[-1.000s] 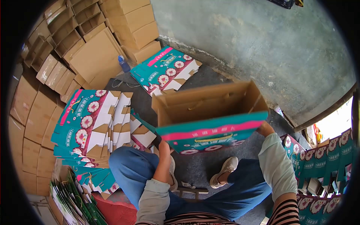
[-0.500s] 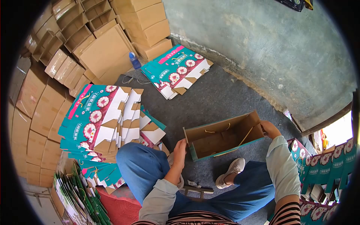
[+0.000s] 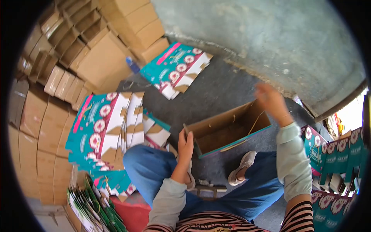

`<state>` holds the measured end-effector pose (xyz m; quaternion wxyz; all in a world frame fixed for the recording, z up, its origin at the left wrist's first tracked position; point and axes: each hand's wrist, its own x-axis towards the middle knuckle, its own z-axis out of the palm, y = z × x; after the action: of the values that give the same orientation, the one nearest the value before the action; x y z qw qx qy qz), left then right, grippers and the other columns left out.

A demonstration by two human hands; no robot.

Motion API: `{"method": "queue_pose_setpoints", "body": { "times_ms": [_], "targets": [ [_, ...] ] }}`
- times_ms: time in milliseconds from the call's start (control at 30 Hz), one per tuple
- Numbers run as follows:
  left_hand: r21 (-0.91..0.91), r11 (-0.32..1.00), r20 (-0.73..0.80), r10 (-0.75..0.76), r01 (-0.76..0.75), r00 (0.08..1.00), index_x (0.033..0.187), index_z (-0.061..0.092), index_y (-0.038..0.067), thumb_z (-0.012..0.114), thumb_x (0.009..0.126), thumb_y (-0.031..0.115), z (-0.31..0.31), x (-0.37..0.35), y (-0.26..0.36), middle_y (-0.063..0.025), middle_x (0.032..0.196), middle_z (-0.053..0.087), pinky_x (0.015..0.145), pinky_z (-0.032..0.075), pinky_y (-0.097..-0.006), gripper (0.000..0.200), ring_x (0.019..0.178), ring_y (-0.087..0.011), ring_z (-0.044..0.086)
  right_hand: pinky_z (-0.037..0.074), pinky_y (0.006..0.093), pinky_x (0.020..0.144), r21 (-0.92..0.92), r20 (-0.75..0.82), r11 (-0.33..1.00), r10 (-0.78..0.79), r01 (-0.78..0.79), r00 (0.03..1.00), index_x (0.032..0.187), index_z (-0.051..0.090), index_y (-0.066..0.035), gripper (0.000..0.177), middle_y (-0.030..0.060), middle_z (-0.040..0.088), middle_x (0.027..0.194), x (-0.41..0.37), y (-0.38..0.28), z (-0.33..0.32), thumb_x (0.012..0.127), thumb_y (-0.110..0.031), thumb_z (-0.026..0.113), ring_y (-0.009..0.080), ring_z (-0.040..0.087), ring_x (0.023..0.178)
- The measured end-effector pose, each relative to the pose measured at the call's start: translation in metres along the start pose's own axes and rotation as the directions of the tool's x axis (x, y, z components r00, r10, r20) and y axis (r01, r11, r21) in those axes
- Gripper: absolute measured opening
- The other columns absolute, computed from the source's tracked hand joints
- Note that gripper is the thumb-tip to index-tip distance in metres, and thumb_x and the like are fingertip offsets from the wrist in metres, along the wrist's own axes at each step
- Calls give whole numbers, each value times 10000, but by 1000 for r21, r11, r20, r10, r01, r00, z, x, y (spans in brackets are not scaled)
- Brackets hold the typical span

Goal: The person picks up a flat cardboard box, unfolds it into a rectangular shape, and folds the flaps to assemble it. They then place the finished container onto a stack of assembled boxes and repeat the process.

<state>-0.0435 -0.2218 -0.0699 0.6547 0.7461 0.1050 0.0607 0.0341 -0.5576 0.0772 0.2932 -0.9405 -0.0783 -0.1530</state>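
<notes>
Right hand [image 3: 272, 101] has lifted off the open box [image 3: 222, 135] and is now above its right end, too blurred to tell finger spread. Left hand [image 3: 185, 144] has its fingers together, flat against the box's left end.

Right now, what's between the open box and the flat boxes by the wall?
Only bare grey floor between open box and flat boxes, in head view.
</notes>
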Motion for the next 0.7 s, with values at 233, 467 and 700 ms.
{"method": "queue_pose_setpoints", "body": {
  "times_ms": [233, 467, 700],
  "targets": [
    [276, 961, -9, 2, 1, 1000, 1283, 441, -36, 419, 958, 261, 0, -5, 16, -230, 1208, 548, 973, 381, -386, 441, 1138, -343, 524, 434, 405, 888, -306, 382, 836, -331, 456, 863, 1081, 610, -121, 376, 77, 597, 1074, -6, 6, 86, 786, -345, 668, 278, 536, 1073],
    [414, 893, 12, 187, -175, 982, 1268, 455, -34, 380, 976, 256, 11, -19, 21, -243, 1184, 553, 960, 388, -412, 418, 1126, -376, 515, 477, 413, 727, -383, 402, 853, -191, 354, 896, 847, 632, -112, 297, 71, 648, 822, 8, 15, 107, 906, -379, 516, 282, 636, 824],
    [619, 769, 274, -23, -158, 961, 1100, 587, -54, 428, 950, 367, 28, -21, 44, -263, 1178, 555, 972, 388, -428, 475, 1141, -396, 494, 481, 410, 747, -358, 395, 836, -267, 415, 879, 870, 625, -106, 294, 89, 646, 837, 6, 20, 106, 878, -391, 553, 286, 635, 829]
  ]
}}
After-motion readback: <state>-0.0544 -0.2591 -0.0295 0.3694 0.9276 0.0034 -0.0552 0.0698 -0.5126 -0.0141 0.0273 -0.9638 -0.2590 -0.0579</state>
